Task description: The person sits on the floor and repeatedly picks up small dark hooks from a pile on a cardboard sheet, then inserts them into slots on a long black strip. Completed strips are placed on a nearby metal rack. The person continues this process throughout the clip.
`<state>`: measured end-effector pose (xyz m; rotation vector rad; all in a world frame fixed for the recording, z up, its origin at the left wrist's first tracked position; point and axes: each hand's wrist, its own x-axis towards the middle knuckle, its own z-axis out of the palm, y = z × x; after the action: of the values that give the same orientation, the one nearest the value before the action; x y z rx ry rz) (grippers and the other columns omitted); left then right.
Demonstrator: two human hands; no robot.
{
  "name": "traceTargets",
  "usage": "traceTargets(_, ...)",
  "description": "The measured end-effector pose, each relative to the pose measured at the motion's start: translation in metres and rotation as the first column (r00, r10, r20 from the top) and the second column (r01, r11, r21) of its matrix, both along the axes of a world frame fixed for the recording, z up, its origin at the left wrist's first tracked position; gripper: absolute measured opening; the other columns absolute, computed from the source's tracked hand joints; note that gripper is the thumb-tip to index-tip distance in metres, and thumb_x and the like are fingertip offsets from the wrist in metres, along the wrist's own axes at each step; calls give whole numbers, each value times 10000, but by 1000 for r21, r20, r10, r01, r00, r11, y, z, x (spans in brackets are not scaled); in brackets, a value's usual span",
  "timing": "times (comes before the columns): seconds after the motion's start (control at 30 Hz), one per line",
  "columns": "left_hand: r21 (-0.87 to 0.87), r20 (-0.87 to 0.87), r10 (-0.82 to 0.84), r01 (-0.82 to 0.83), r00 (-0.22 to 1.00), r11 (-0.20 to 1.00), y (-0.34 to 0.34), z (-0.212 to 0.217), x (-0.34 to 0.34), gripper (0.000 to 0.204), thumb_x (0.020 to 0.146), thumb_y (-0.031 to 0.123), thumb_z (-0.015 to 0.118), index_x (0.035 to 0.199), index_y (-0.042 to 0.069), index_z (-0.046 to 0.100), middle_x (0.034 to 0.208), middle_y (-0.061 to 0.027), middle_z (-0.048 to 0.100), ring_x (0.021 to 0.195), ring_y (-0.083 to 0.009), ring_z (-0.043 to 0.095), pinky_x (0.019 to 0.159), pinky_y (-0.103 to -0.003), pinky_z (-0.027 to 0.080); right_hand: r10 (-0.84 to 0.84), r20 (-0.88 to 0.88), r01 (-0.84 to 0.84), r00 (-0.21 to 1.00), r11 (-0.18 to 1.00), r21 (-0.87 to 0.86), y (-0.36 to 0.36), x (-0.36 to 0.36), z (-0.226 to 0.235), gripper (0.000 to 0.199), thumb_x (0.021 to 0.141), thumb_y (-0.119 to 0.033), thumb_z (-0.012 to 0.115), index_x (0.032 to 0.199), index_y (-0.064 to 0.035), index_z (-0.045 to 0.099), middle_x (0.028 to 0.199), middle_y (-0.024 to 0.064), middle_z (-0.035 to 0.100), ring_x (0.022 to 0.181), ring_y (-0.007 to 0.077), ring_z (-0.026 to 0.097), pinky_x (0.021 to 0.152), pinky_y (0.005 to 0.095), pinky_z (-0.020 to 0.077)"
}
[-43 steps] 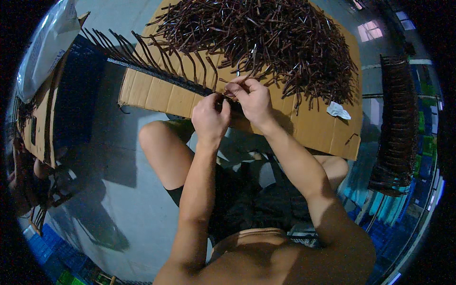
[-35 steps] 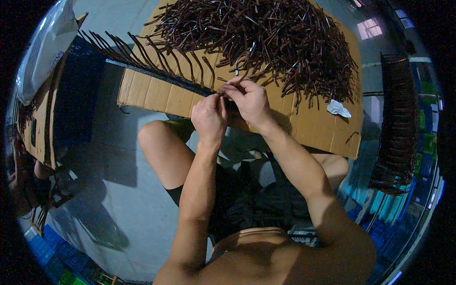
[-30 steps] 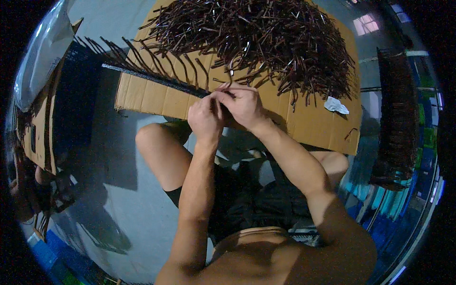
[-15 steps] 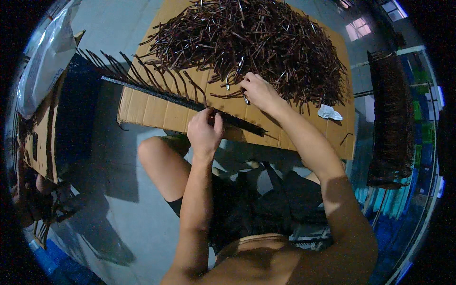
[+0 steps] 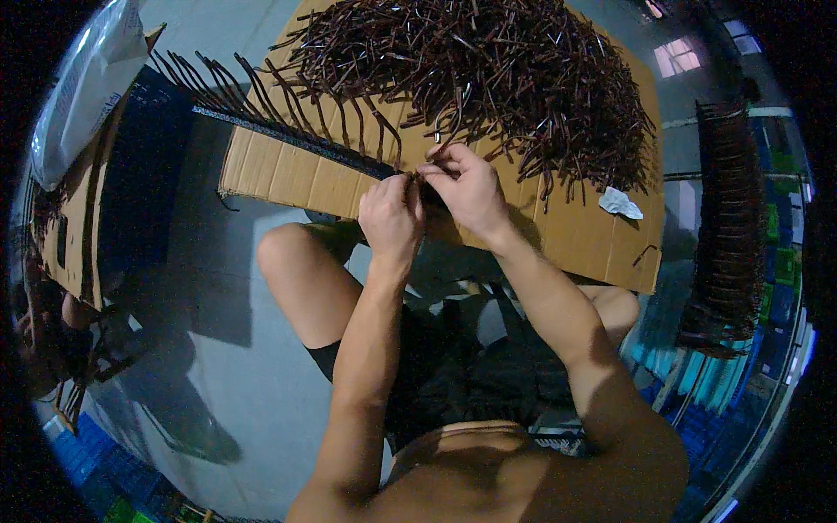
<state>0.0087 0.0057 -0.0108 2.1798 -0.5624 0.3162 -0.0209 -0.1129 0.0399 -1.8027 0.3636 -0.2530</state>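
Observation:
A long dark strip (image 5: 288,136) slants across the near left of the cardboard, with a row of thin, bent brown rods standing up along it. My left hand (image 5: 390,220) is closed around the strip near the last rods in the row. Right beside it, my right hand (image 5: 473,196) pinches a brown rod (image 5: 450,135) at the strip, its bent end sticking up past my fingers. The fingertips of both hands nearly meet and hide the rod's lower end. Beyond them lies a big heap of similar brown rods (image 5: 488,78), some with shiny metallic parts.
The heap lies on a cardboard sheet (image 5: 296,174) in front of my knees. A crumpled white scrap (image 5: 620,203) and one loose bent rod (image 5: 645,254) lie at its right. Clear plastic (image 5: 83,105) hangs at the left; a bundle of brown rods (image 5: 731,227) stands far right.
My right hand has come from the heap's edge down and left to the strip, bringing a rod. My left hand has shifted slightly right and up, still on the strip.

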Motion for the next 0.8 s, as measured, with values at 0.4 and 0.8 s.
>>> traceTargets(0.4, 38, -52, 12, -10, 999, 999, -3, 4, -3, 104, 822, 166, 608, 822, 63, 625, 788, -100, 630, 758, -279, 593, 662, -383, 431, -123, 130, 131, 984, 990, -56, 7, -3, -20, 169, 815, -130, 668, 891, 1, 595, 786, 150, 670, 711, 219, 672, 625, 317, 510)
traceTargets(0.8, 16, -153, 133, -132, 979, 991, 9, 6, 6, 143, 805, 216, 662, 801, 73, 666, 713, -98, 645, 650, -297, 605, 610, -403, 469, 43, -144, -139, 989, 620, -772, -83, 16, -13, 222, 838, -9, 520, 1032, -21, 627, 988, 142, 559, 943, 332, 563, 811, 394, 480)
